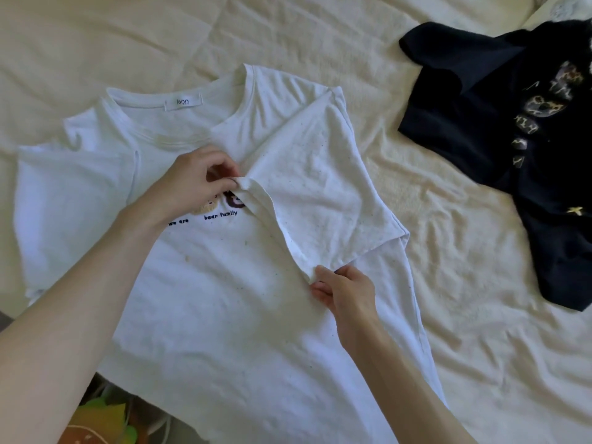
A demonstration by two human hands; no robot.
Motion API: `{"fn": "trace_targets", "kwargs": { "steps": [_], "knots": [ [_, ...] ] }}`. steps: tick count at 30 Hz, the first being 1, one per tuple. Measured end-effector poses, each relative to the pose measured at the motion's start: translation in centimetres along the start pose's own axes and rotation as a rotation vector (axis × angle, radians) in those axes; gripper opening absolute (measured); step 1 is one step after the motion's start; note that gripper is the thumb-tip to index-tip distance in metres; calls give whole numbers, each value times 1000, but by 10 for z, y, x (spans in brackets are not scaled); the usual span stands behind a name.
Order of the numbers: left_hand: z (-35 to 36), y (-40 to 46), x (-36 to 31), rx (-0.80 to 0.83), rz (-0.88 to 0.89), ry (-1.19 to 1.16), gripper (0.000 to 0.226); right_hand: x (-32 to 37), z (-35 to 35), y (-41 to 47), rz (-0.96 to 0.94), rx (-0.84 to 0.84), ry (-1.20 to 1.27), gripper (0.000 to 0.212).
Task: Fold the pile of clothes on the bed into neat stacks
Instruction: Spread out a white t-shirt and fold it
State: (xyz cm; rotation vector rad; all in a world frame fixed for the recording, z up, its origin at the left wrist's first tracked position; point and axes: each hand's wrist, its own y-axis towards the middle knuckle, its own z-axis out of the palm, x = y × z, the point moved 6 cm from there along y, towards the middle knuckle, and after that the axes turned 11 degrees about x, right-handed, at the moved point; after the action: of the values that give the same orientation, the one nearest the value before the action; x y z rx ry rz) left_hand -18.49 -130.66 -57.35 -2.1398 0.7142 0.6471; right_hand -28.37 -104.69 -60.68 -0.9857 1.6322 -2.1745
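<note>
White T-shirt (pixel 224 299): spread flat on bed (pixel 480 283).
Sleeve (pixel 320 187): hem pinched by left hand (pixel 192 184) and right hand (pixel 346 293).

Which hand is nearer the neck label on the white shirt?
Left. The left hand pinches the folded sleeve's hem just below the collar and neck label; the right hand grips the same hem lower down, farther away.

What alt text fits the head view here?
Two hands fold a white T-shirt lying on a cream bedspread: the left hand and right hand pinch the hem of its right sleeve, folded inward. A dark printed shirt lies at right.
</note>
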Motion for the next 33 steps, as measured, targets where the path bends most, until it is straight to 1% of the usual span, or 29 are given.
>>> {"fn": "trace_targets", "kwargs": {
  "steps": [2, 4, 6, 9, 10, 11, 12, 13, 14, 15, 16, 18, 19, 21, 25, 27, 29, 31, 33],
  "knots": [
    [-6, -3, -2, -101, 63, 101, 17, -2, -2, 1, 2, -2, 17, 24],
    [-10, -8, -5, -222, 134, 213, 20, -2, -2, 0, -22, -23, -24, 25],
    [-5, -14, -5, -265, 162, 303, 23, -2, -2, -3, -56, -64, -94, 23],
    [11, -26, -7, -306, 180, 402, 34, -3, -4, -10, -120, -158, -281, 23],
    [17, -31, -7, -323, 188, 453, 37, -1, -5, -14, -194, -205, -388, 24],
    [26, -36, -8, -318, 206, 515, 39, 6, -4, -21, -333, -267, -552, 23],
    [37, -41, -9, -284, 226, 573, 41, 15, 1, -31, -529, -317, -744, 20],
    [50, -45, -8, -228, 235, 620, 42, 20, 9, -40, -726, -333, -932, 18],
    [61, -49, -5, -170, 231, 655, 43, 21, 19, -45, -867, -315, -1107, 25],
    [71, -53, -2, -125, 215, 684, 44, 17, 27, -43, -934, -255, -1283, 35],
    [78, -56, 3, -92, 184, 707, 46, 10, 34, -37, -931, -169, -1446, 44],
    [85, -62, 12, -60, 104, 736, 50, -4, 40, -24, -825, -14, -1661, 53],
    [88, -66, 14, -57, 69, 733, 51, -10, 38, -18, -783, 22, -1721, 56],
    [95, -79, 13, -63, 18, 680, 51, -19, 32, -13, -742, 22, -1807, 59],
    [129, -133, 15, -7, -44, 536, 50, -41, 15, -27, -668, 17, -1829, 58],
    [143, -171, 21, -19, -83, 426, 50, -64, 5, -39, -607, 29, -1852, 58],
    [147, -209, 37, -89, -151, 299, 51, -87, -3, -54, -575, 41, -1839, 58],
    [141, -242, 64, -182, -270, 201, 52, -103, -9, -66, -553, 36, -1796, 58],
    [128, -265, 98, -277, -401, 104, 53, -116, -13, -74, -542, 9, -1805, 59]
  ]
}}
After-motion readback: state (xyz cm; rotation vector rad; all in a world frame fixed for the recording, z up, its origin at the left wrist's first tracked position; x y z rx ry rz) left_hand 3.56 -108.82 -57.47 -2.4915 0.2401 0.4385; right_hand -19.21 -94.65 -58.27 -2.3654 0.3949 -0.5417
